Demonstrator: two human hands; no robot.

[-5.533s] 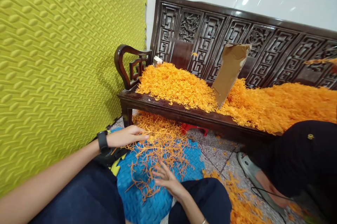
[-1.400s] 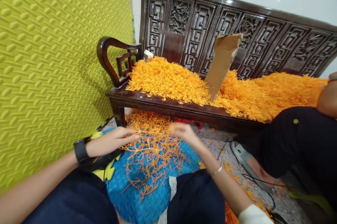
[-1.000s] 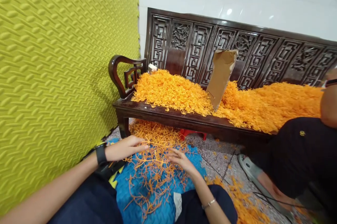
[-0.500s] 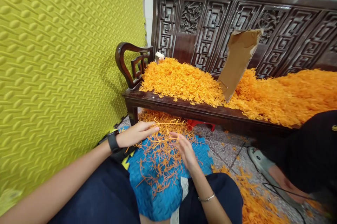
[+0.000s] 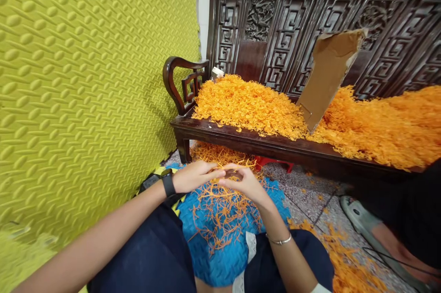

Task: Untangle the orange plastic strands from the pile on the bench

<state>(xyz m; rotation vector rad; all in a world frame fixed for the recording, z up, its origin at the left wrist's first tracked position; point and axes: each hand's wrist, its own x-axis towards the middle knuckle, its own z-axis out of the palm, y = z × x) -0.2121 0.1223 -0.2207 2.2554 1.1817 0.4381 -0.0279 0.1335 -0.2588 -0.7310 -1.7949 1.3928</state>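
Observation:
My left hand, with a dark watch on its wrist, is closed on a thin, branching orange plastic sprue that sticks out to the right past my fingers. Facing it, my right hand has its fingers curled in at the same sprue, the thumb underneath. The fingertips of both hands meet, and they hide the spot where the piece is gripped. Below them, a tangle of loose orange sprues lies on a blue foam mat between my knees.
A carved dark wooden bench stands ahead, bearing heaps of small orange pieces parted by a cardboard sheet. A red stool is under it. Yellow foam matting rises at left. Another person's sandalled foot is at right.
My right hand has moved up and in to meet my left fingertips, its fingers curling closer. The view has turned slightly left, so the scene sits farther right.

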